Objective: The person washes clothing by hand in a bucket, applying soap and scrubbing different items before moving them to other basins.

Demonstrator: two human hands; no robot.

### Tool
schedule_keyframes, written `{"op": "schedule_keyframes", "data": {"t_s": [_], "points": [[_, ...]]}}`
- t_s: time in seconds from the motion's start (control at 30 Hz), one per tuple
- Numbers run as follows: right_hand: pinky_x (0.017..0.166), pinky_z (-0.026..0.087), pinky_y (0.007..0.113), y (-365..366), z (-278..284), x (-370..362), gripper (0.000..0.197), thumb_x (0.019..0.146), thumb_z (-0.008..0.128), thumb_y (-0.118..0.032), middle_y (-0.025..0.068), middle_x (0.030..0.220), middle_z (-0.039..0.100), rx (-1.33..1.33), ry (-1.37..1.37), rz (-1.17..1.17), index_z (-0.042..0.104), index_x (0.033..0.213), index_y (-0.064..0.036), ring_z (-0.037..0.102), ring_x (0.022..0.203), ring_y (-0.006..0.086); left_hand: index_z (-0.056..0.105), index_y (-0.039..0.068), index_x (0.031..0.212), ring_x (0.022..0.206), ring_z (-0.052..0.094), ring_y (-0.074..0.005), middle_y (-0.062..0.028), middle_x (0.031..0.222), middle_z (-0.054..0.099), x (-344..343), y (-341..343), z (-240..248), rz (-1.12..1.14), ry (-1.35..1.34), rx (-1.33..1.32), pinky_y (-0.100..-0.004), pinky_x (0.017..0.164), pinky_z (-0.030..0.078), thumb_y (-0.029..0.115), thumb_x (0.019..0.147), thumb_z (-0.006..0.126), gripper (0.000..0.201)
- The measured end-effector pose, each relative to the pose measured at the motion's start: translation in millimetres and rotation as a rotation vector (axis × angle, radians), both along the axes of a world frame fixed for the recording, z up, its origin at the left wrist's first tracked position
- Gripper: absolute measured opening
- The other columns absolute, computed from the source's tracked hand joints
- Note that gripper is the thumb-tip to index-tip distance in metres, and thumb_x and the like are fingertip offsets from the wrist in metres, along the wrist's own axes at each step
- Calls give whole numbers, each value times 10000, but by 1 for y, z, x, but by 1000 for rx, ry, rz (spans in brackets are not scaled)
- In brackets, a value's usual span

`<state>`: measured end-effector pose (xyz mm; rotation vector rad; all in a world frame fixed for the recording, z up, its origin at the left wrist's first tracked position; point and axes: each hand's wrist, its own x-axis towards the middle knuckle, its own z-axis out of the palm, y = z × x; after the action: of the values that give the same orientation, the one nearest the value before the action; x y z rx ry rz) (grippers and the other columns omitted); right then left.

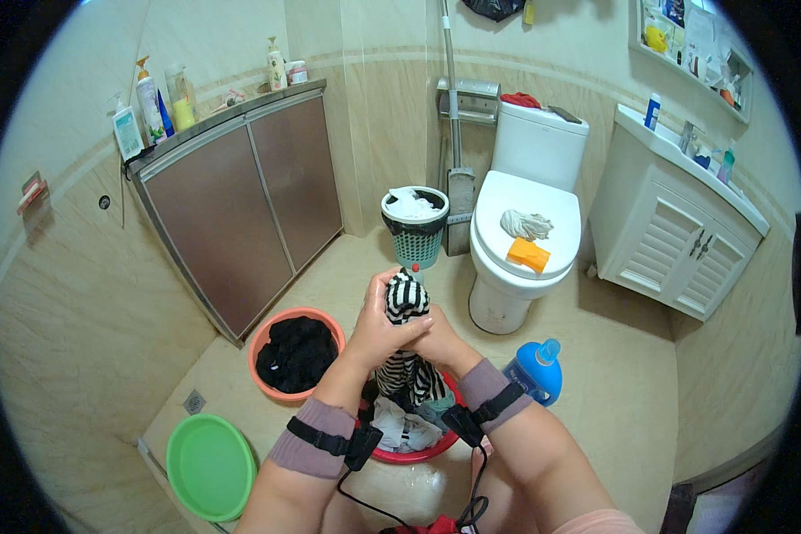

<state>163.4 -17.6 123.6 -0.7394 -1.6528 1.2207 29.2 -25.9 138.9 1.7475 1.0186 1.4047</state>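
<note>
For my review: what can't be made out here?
Head view: right hand, partly covered by left hand.
Head view: round red plastic basin's rim, partly behind forearms.
Head view: red-capped object, lower part behind black-and-white striped cloth.
Head view: black plastic bag, cut by the top edge.

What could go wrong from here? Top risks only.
1. The thin black cable by the right wrist hangs close to the round red basin; it could snag or dip in.
2. The blue plastic bottle stands near the right forearm; an outward swing might tip it.
3. Left hand and right hand grip the black-and-white striped cloth; it could slip.
</note>
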Motion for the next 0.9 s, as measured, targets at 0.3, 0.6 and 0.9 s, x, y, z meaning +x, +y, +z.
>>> {"op": "schedule_keyframes", "data": {"t_s": [0.3,0.6,0.9], "points": [[761,476,293,-4,7,8,358,627,710,-41,20,849,621,-48,-122,197,604,968,-26,579,812,131,233,97,1458,1187,512,-233,-170,1290,531,-23,-3,19,-308,-121,-303,-362,1007,419,110,597,854,1062],[889,475,340,0,-20,1,517,648,793,-116,70,1063,613,147,-41,206,560,1106,-61,584,995,201,345,97,1399,1170,530,-191,-157,1247,581,-10,-3,8,-438,-36,-209,-331,989,424,147,595,882,968],[842,500,369,3,-27,-2,454,662,772,-106,73,1028,637,189,-152,31,584,1074,-74,613,955,213,563,55,1014,971,590,-178,-69,1006,651,1,0,6,-280,86,10,-317,913,460,89,646,824,452]]}}
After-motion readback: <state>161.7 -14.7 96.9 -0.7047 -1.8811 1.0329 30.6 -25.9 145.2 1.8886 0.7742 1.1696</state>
